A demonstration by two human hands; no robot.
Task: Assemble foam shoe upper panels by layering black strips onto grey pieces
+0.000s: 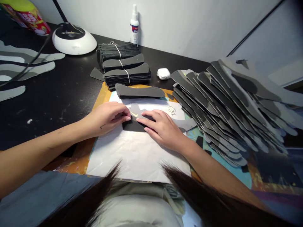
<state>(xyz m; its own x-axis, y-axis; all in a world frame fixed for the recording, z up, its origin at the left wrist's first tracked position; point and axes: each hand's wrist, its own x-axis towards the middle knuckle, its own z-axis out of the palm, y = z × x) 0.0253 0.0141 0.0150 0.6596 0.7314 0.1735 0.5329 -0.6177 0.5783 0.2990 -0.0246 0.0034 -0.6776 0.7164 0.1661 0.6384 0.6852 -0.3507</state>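
At the back of your black table [68, 91], a white spray bottle [134, 30] stands upright near the wall [180, 28]. To its left you have a white lamp base [74, 44], with red-and-yellow packaging [34, 20] beyond it in the corner. A small white case [163, 73] lies nearer you, right of the bottle.

The sole view looks from the person's head, down and forward over the desk [68, 107], facing twelve o'clock. The wall [180, 28] closes it off at twelve.

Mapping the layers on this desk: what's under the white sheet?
Orange material shows past the left edge of the white sheet, teal material past its right. Beneath its middle: covered, can't tell.
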